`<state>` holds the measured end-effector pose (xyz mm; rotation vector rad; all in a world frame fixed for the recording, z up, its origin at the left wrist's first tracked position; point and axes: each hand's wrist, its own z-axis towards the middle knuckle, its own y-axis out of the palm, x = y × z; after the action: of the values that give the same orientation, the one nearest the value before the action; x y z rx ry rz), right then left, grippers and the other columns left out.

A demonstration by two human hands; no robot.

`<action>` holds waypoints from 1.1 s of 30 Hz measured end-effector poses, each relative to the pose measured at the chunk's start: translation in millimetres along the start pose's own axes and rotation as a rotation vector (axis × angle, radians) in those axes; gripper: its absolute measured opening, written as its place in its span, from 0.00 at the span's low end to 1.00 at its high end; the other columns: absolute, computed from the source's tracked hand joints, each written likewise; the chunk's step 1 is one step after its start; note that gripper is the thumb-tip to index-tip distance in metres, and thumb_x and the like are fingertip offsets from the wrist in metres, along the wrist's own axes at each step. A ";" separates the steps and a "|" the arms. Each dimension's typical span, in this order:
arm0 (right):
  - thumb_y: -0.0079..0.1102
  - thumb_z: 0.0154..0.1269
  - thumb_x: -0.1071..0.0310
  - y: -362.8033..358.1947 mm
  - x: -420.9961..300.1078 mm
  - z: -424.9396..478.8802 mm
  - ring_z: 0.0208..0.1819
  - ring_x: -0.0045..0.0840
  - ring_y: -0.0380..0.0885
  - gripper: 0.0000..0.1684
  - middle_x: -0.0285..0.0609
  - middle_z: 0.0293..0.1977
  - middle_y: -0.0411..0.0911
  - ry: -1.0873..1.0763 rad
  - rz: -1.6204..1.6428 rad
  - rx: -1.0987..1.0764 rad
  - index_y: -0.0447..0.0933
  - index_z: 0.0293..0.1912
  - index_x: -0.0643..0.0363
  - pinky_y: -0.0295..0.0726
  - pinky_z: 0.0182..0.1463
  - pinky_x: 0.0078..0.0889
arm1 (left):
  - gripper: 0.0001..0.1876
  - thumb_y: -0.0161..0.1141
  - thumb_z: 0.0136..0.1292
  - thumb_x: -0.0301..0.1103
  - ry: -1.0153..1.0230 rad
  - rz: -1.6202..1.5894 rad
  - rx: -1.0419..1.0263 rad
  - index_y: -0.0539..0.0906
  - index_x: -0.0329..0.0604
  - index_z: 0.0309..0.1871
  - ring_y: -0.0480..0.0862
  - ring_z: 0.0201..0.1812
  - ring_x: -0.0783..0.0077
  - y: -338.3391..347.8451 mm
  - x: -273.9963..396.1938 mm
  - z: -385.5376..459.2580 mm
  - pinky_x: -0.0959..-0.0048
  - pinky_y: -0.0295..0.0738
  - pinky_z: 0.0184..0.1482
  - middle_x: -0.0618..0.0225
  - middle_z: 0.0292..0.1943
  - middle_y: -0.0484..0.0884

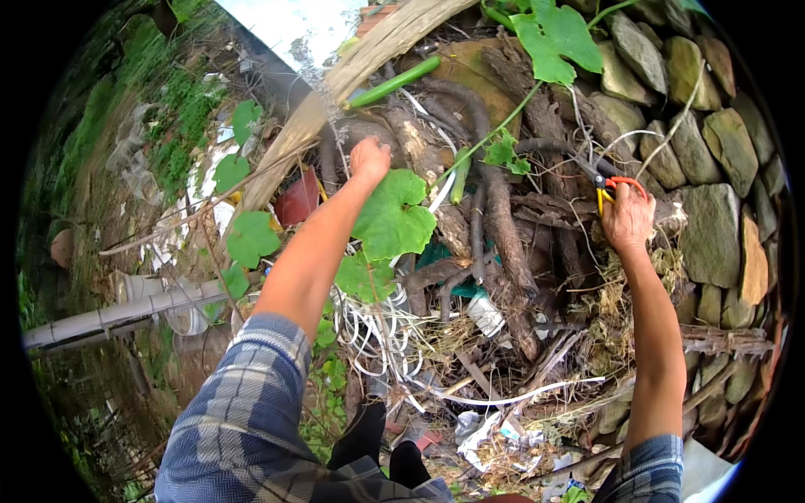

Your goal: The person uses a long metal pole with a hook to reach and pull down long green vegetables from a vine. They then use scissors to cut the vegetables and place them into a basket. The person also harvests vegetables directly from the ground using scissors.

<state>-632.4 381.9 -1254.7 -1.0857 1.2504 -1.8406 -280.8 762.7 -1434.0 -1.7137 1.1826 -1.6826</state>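
My right hand (631, 217) is closed around the red and yellow handles of a pair of scissors (597, 178), whose blades point up and left over the piled branches. My left hand (370, 158), its fingers curled, is at a thin dry stem beside a thick log; whether it grips the stem I cannot tell. Just above it a long green gourd (395, 82) lies across the wood. A smaller green gourd (461, 175) hangs between my hands near a green vine (497, 129). Large vine leaves (395, 217) spread beside my left forearm.
A stone wall (710, 226) rises on the right. A long pale timber (277, 151) runs diagonally past my left hand. Thick branches (500, 214), loose white strapping (377, 327) and crumpled litter (481, 434) lie before me. A bamboo pole (132, 308) crosses the left side.
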 end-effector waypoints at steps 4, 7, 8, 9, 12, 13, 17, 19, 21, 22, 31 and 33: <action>0.63 0.61 0.60 1.1 0.4 -2.0 0.43 0.43 0.83 0.15 0.46 0.37 0.84 0.039 -0.035 -0.026 0.75 0.45 0.54 0.68 0.63 0.56 | 0.27 0.67 0.65 0.44 0.058 0.245 -0.102 0.81 0.40 0.64 0.83 0.61 0.45 -16.9 5.7 15.6 0.53 0.76 0.65 0.46 0.58 0.84; 0.63 0.60 0.61 1.1 -1.0 5.2 0.43 0.44 0.83 0.16 0.46 0.36 0.84 0.010 -0.022 -0.009 0.75 0.46 0.55 0.69 0.63 0.55 | 0.29 0.67 0.66 0.46 0.160 0.362 -0.140 0.76 0.41 0.65 0.79 0.65 0.44 -22.9 -7.4 37.9 0.51 0.75 0.67 0.46 0.63 0.80; 0.64 0.59 0.61 2.5 -1.5 5.2 0.43 0.44 0.83 0.16 0.46 0.36 0.83 0.004 -0.024 -0.005 0.75 0.46 0.55 0.69 0.63 0.54 | 0.29 0.67 0.66 0.46 0.187 0.355 -0.140 0.76 0.40 0.65 0.78 0.65 0.44 -23.4 -8.5 42.5 0.52 0.74 0.67 0.46 0.63 0.79; 0.64 0.59 0.61 2.7 -0.4 5.6 0.43 0.44 0.82 0.16 0.47 0.36 0.83 -0.005 -0.025 0.002 0.75 0.46 0.55 0.69 0.63 0.54 | 0.30 0.67 0.66 0.46 0.211 0.349 -0.135 0.76 0.40 0.65 0.77 0.66 0.44 -23.4 -7.2 47.0 0.52 0.73 0.68 0.46 0.63 0.79; 0.66 0.57 0.61 5.3 0.4 3.0 0.43 0.45 0.82 0.17 0.47 0.37 0.83 0.002 -0.027 -0.011 0.75 0.45 0.55 0.69 0.63 0.54 | 0.27 0.68 0.66 0.46 0.182 0.250 -0.119 0.77 0.40 0.62 0.76 0.66 0.43 -18.0 8.5 46.5 0.51 0.73 0.68 0.48 0.64 0.77; 0.66 0.57 0.61 5.4 0.5 3.1 0.44 0.45 0.82 0.17 0.47 0.37 0.84 0.007 -0.027 -0.019 0.75 0.45 0.54 0.69 0.63 0.55 | 0.27 0.68 0.66 0.45 0.191 0.224 -0.113 0.78 0.39 0.62 0.76 0.66 0.43 -17.2 13.8 45.0 0.51 0.73 0.68 0.47 0.64 0.77; 0.66 0.58 0.60 4.2 0.7 4.2 0.44 0.45 0.82 0.17 0.47 0.38 0.84 0.019 -0.033 -0.038 0.75 0.44 0.54 0.68 0.63 0.55 | 0.26 0.67 0.67 0.45 0.225 0.140 -0.085 0.79 0.39 0.62 0.77 0.64 0.42 -13.9 33.9 31.3 0.51 0.74 0.66 0.46 0.61 0.79; 0.66 0.59 0.60 4.5 2.0 3.4 0.45 0.45 0.82 0.17 0.47 0.38 0.84 0.024 -0.039 -0.060 0.75 0.45 0.54 0.68 0.64 0.55 | 0.26 0.67 0.67 0.44 0.241 0.082 -0.068 0.79 0.39 0.63 0.77 0.64 0.43 -17.7 46.1 19.0 0.50 0.74 0.66 0.46 0.60 0.79; 0.65 0.60 0.59 6.4 1.8 1.3 0.45 0.45 0.82 0.17 0.47 0.39 0.84 0.030 -0.041 -0.087 0.75 0.46 0.53 0.68 0.63 0.55 | 0.23 0.67 0.66 0.42 0.176 -0.108 0.006 0.82 0.39 0.60 0.83 0.59 0.45 -21.0 52.5 9.0 0.53 0.77 0.64 0.48 0.55 0.85; 0.65 0.60 0.59 7.2 1.2 0.4 0.45 0.45 0.82 0.17 0.47 0.39 0.84 0.027 -0.041 -0.087 0.76 0.47 0.53 0.68 0.63 0.55 | 0.22 0.68 0.66 0.41 0.131 -0.274 0.063 0.83 0.38 0.59 0.84 0.58 0.46 -21.0 52.0 1.2 0.55 0.77 0.63 0.48 0.54 0.86; 0.50 0.74 0.46 9.8 2.6 6.4 0.45 0.44 0.85 0.18 0.47 0.41 0.87 0.047 -0.205 -0.201 0.74 0.49 0.49 0.72 0.55 0.56 | 0.12 0.64 0.73 0.32 -0.206 -1.150 -0.194 0.84 0.40 0.55 0.85 0.40 0.79 -72.5 32.3 -323.2 0.78 0.75 0.40 0.71 0.41 0.88; 0.50 0.72 0.46 13.7 8.5 4.4 0.45 0.46 0.86 0.19 0.50 0.42 0.87 0.032 -0.208 -0.191 0.73 0.50 0.49 0.73 0.53 0.56 | 0.10 0.63 0.73 0.34 -0.325 -1.057 -0.436 0.84 0.39 0.52 0.85 0.39 0.75 -55.8 6.3 -436.9 0.73 0.77 0.41 0.68 0.38 0.87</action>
<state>-631.3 368.4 -1264.4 -1.3382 1.3994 -1.9262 -686.8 891.3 -1321.5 -3.0929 0.4842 -1.5544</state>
